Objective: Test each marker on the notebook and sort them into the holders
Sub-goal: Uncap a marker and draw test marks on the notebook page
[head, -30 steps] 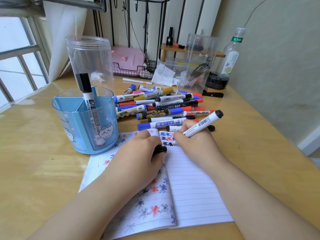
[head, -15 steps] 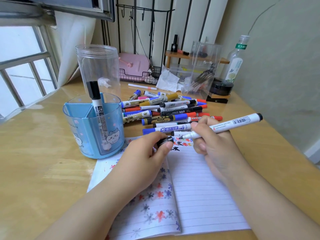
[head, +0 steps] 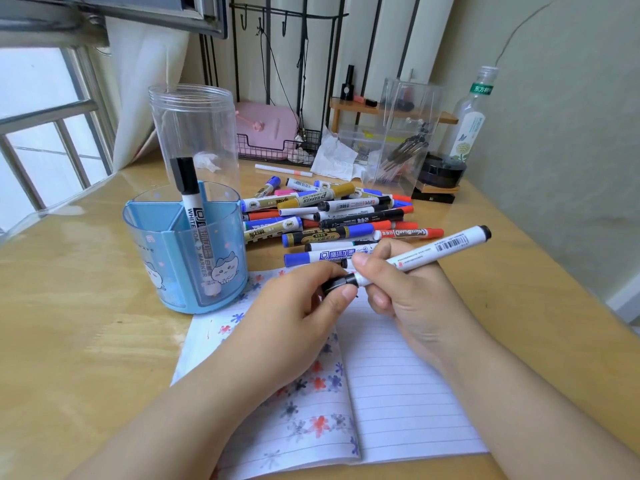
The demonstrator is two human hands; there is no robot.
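I see a black cap meeting the white marker above the open notebook.

My right hand (head: 408, 292) grips the white marker (head: 426, 252) with fingers curled round its barrel, the black end raised toward the right; my left hand (head: 298, 313) pinches the black cap (head: 341, 283) at the marker's tip, just over the notebook (head: 398, 393) with its red and blue ink blots. Behind lies the pile of markers (head: 339, 216). To the left, the blue divided holder (head: 183, 258) keeps one black-capped whiteboard marker (head: 192, 202) upright, with a clear plastic jar (head: 194, 133) behind it on the wooden desk (head: 69, 323).
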